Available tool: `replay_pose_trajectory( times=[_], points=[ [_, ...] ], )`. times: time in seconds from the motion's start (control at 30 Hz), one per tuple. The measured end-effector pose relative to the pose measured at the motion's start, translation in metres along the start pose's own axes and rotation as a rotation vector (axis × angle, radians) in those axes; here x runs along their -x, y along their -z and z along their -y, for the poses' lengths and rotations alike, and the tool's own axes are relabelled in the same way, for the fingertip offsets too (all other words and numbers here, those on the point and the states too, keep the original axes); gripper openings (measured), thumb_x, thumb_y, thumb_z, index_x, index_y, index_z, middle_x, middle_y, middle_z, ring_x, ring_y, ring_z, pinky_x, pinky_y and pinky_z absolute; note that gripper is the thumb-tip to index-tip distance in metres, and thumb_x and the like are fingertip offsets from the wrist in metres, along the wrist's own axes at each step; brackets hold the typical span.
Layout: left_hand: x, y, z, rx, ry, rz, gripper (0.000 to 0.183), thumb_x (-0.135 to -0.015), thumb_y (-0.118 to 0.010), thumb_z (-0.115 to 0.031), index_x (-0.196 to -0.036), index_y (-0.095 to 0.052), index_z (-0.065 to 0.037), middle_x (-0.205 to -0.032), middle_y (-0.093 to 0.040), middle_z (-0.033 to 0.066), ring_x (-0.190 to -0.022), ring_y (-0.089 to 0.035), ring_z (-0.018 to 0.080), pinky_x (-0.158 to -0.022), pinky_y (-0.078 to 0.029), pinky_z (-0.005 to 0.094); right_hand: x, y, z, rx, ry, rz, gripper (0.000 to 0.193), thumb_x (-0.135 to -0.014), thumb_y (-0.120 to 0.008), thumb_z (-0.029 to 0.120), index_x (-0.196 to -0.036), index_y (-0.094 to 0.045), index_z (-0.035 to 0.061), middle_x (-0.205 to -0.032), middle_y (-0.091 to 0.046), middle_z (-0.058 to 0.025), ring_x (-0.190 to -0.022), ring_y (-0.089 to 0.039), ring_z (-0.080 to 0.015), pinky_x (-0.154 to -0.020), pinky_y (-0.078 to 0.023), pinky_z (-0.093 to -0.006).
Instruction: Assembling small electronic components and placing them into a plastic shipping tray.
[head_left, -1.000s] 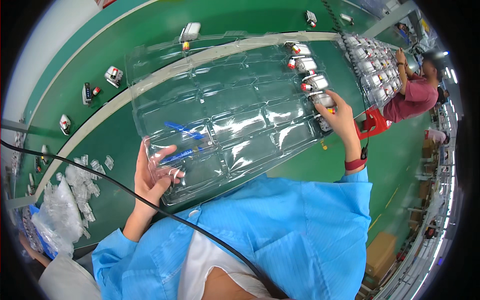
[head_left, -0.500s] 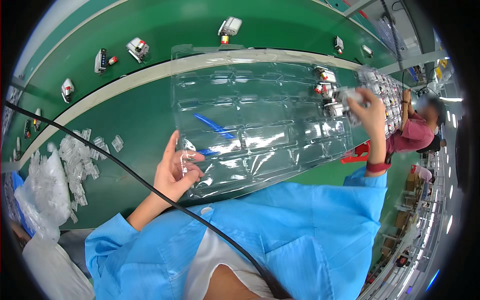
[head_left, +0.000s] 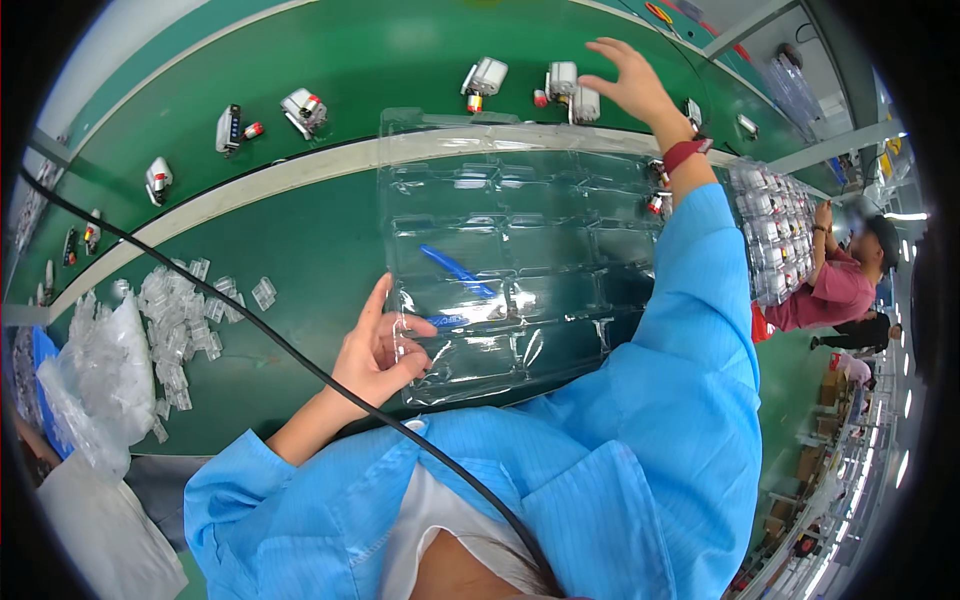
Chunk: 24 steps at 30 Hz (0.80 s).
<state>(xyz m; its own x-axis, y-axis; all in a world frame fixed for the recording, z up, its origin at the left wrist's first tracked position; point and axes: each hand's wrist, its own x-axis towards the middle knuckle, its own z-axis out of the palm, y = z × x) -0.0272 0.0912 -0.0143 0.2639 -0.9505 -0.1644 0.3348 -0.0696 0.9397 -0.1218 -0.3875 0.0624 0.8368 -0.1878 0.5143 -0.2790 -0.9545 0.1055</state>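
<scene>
A large clear plastic blister tray (head_left: 400, 190) with moulded compartments lies in front of me. My left hand (head_left: 385, 350) grips its left edge, thumb in front and index finger stretched along the rim. Through the tray a blue strip-like tool (head_left: 455, 270) and a second blue piece (head_left: 447, 321) show. My right hand (head_left: 635, 85) is over the green surface beyond the tray, fingers spread. Just beside its fingertips sit two white units with red-and-white ends, one (head_left: 562, 76) left of the other (head_left: 585, 106). My right sleeve hides much of the tray's right side, where red-and-white parts (head_left: 656, 204) peek out.
More white units (head_left: 303, 112) are scattered along the far green surface, behind a pale rail (head_left: 230, 180). Small clear plastic pieces (head_left: 178, 320) and a plastic bag (head_left: 115, 360) lie at left. A black cable (head_left: 270, 350) crosses the view. Filled trays (head_left: 775, 230) and a co-worker (head_left: 840, 285) are at right.
My right hand has moved from the tray's right side up and left over the far surface. Two white units now sit there that were absent before. My left hand keeps its grip.
</scene>
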Motion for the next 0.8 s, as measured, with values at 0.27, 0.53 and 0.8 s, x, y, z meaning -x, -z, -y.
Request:
replay_pose_trajectory(
  times=[0.27, 0.53, 0.8],
  points=[
    [0.0, -0.002, -0.003, 0.006, 0.022, -0.026, 0.087, -0.08, -0.057, 0.005, -0.147, -0.003, -0.01, -0.109, -0.056, 0.0178, -0.078, -0.062, 0.0179, -0.066, -0.053, 0.0276, 0.147, 0.083, -0.054, -0.064, -0.767, 0.569, 0.05, -0.075, -0.068, 0.04, -0.107, -0.064, 0.0026, -0.094, -0.067, -0.017, -0.087, -0.065, -0.0306, -0.079, -0.05, -0.036],
    [0.0, -0.006, -0.001, 0.012, -0.004, -0.031, 0.085, -0.082, -0.055, 0.005, -0.146, -0.002, -0.009, -0.109, -0.056, 0.0178, -0.077, -0.062, 0.0169, -0.065, -0.052, 0.0275, 0.199, 0.069, 0.0, 0.188, -0.896, 0.566, 0.07, -0.074, -0.059, 0.054, -0.117, -0.057, -0.0005, -0.107, -0.062, -0.0229, -0.104, -0.059, -0.034, -0.091, -0.044, -0.0365],
    [0.001, -0.007, 0.002, -0.01, -0.035, -0.045, 0.083, -0.082, -0.054, 0.006, -0.146, -0.003, -0.008, -0.108, -0.057, 0.017, -0.077, -0.061, 0.0156, -0.066, -0.052, 0.0267, 0.178, 0.069, 0.005, 0.188, -0.987, 0.796, 0.088, -0.071, -0.056, 0.062, -0.126, -0.047, -0.0066, -0.119, -0.055, -0.0272, -0.112, -0.054, -0.0368, -0.096, -0.041, -0.0372]
  ],
)
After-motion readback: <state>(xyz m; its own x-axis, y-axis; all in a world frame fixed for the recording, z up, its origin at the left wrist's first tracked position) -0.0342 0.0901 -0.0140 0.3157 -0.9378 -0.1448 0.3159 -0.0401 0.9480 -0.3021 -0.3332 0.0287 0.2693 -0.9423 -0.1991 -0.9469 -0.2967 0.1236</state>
